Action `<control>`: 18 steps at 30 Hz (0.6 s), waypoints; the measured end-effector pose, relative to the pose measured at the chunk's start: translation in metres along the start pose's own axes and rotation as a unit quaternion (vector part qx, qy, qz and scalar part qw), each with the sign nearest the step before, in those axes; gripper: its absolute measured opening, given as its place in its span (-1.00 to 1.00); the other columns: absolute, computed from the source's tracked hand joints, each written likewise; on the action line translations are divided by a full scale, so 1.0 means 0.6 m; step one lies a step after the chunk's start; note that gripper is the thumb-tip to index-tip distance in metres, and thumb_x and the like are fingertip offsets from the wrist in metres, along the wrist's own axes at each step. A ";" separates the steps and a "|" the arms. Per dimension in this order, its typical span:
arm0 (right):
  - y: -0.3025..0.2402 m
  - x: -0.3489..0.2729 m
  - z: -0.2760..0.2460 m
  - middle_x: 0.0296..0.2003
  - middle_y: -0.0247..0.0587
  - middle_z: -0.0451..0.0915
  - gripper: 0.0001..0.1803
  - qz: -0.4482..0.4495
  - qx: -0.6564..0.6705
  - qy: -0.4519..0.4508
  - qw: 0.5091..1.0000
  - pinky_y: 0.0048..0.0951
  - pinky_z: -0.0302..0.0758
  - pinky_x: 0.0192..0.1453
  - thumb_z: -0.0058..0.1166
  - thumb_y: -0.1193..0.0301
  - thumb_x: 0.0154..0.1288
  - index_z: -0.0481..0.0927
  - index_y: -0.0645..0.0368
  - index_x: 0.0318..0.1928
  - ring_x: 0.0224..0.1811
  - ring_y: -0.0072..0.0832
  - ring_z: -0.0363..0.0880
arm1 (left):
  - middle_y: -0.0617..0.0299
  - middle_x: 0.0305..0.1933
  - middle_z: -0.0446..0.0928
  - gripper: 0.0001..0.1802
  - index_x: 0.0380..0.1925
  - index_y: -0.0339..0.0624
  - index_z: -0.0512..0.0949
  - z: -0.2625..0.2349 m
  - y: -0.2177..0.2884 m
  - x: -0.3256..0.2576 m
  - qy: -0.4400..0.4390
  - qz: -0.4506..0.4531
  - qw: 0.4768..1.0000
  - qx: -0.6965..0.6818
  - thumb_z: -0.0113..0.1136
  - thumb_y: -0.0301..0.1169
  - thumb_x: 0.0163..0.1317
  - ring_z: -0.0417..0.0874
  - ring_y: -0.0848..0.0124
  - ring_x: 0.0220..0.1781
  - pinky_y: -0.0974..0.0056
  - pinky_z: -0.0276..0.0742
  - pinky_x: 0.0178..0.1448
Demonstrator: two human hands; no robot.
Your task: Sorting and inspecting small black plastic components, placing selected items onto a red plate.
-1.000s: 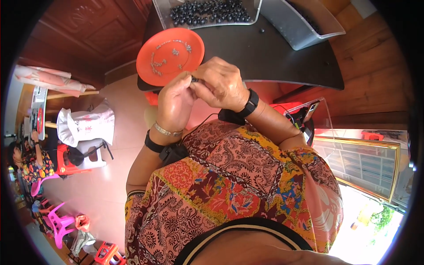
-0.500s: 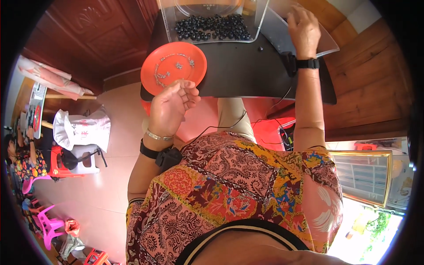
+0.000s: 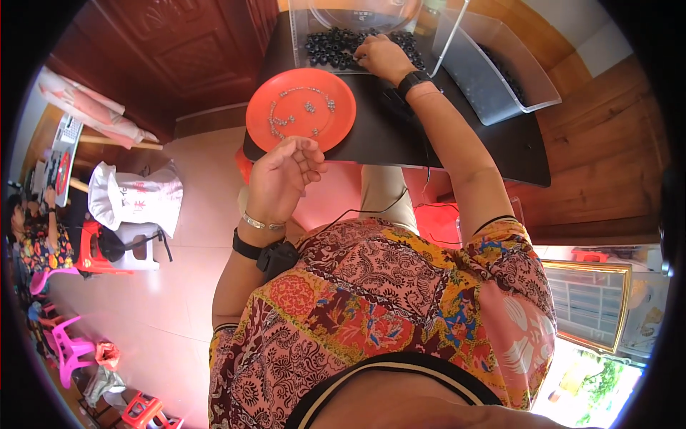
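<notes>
My right hand (image 3: 388,60) reaches into a clear plastic bin (image 3: 295,43) at the far edge of the table. Its bent fingertips are drawn together among small, round, shiny black pieces (image 3: 330,48); whether a piece is between them is hidden. My left hand (image 3: 280,175) is by the near rim of an orange-red plate (image 3: 261,96), palm turned up. Its fingers curl loosely with gaps between them, and nothing shows in them. Tiny silvery pieces (image 3: 309,107) lie on the plate in small clusters and a curved row.
Right of my forearm stands a second clear bin (image 3: 493,107) with dark pieces inside. Both bins and the plate are on a black table (image 3: 371,136). A dark cable (image 3: 357,211) runs across my lap. Wooden panelling (image 3: 600,150) rises at the right.
My right hand has moved left from the right-hand bin into the bin of black pieces. My left hand keeps its pose by the plate. The whole view has shifted slightly.
</notes>
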State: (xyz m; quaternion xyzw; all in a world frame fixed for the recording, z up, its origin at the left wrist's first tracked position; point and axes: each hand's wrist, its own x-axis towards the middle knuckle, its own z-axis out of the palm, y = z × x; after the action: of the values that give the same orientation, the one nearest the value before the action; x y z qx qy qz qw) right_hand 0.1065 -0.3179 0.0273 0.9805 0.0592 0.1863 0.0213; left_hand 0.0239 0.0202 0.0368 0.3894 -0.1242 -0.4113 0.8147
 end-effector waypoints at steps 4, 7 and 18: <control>0.004 0.004 0.001 -0.16 -0.24 0.59 -0.78 0.019 -0.014 -0.017 1.000 -0.24 0.46 0.10 0.09 0.35 0.13 0.68 0.04 -0.20 0.02 -0.19 0.48 | 0.14 -0.26 0.55 -0.67 -0.19 -0.26 0.48 -0.009 0.001 -0.001 0.008 -0.007 1.000 -0.015 -0.12 -0.23 0.32 0.57 0.30 -0.21 0.28 0.45 -0.09; -0.004 -0.012 -0.017 -0.23 -0.25 0.61 -0.80 0.040 0.054 0.084 0.994 -0.29 0.50 0.00 0.10 0.31 0.21 0.66 0.09 -0.21 -0.09 -0.28 0.55 | 0.14 -0.26 0.55 -0.68 -0.19 -0.26 0.48 -0.011 0.002 0.003 0.007 -0.003 1.000 -0.010 -0.13 -0.24 0.33 0.58 0.30 -0.22 0.28 0.45 -0.09; -0.234 -0.145 -0.140 -0.12 -0.27 0.61 -0.77 -0.017 0.643 -0.040 0.764 -0.45 0.43 0.10 0.04 0.38 0.38 0.62 0.24 -0.08 -0.04 -0.48 0.53 | 0.18 -0.25 0.58 -0.64 -0.14 -0.28 0.50 0.029 -0.006 0.024 -0.014 0.015 1.000 -0.006 -0.12 -0.21 0.37 0.58 0.33 -0.24 0.30 0.45 -0.12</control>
State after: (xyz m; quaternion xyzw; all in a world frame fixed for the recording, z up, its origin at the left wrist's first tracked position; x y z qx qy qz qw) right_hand -0.0201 -0.1879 0.0647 0.7695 0.1809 0.0652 -0.6090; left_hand 0.0219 -0.0011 0.0440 0.3766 -0.1390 -0.4051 0.8214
